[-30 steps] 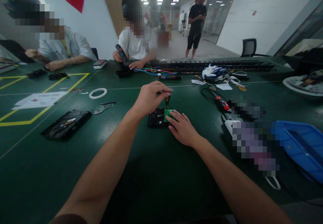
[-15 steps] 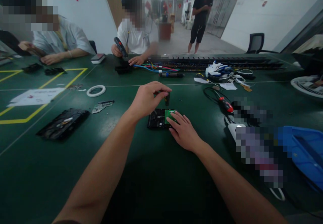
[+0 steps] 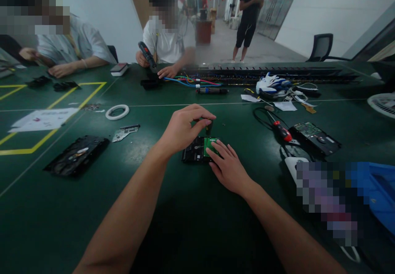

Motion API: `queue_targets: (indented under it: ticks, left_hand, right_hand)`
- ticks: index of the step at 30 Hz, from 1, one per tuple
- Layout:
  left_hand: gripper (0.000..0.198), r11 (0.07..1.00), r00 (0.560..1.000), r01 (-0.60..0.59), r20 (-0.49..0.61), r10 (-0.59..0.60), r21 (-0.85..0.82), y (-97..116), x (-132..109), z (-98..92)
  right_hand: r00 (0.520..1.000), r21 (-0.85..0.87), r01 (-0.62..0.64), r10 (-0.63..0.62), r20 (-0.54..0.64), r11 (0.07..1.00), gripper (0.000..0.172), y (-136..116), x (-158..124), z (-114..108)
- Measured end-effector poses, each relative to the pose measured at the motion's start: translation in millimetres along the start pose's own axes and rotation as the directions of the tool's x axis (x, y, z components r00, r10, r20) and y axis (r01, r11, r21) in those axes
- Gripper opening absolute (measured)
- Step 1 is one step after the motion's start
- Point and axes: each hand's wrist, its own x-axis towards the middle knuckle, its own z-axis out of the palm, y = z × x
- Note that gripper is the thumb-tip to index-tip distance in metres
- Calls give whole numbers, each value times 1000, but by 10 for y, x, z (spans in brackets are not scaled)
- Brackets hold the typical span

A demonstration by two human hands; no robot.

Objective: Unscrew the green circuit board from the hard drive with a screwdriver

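A hard drive [image 3: 193, 152] with a green circuit board [image 3: 208, 145] lies on the table in front of me. My left hand [image 3: 189, 122] is pinched round a short, dark, upright tool [image 3: 209, 128] above the far edge of the drive. The tool's lower end is hard to make out, so I cannot tell if it touches the drive. Fingers apart, my right hand [image 3: 230, 165] rests on the board and the drive's right side, hiding part of both.
Another drive [image 3: 75, 156] lies left, near a loose circuit board [image 3: 126, 133] and a white ring [image 3: 117, 112]. On the right are a red-black screwdriver [image 3: 282, 131], a third drive [image 3: 316, 138] and a blue bin [image 3: 381, 200]. A co-worker opposite holds a power screwdriver [image 3: 147, 54].
The view has shifted slightly, so the drive and both hands appear a little lower and further right. Both hands keep nearly the same pose on and above the drive.
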Motion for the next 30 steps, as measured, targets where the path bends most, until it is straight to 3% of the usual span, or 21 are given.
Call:
queue_targets:
  ticks: [16, 30]
  left_hand:
    - [20, 998, 999, -42, 23, 40, 55, 90, -19, 59]
    - [22, 986, 999, -21, -45, 29, 166, 50, 0, 38]
  right_hand:
    - [1000, -11, 9, -9, -20, 1000, 47, 48, 36, 77]
    - [1000, -27, 13, -13, -7, 1000, 48, 60, 50, 57]
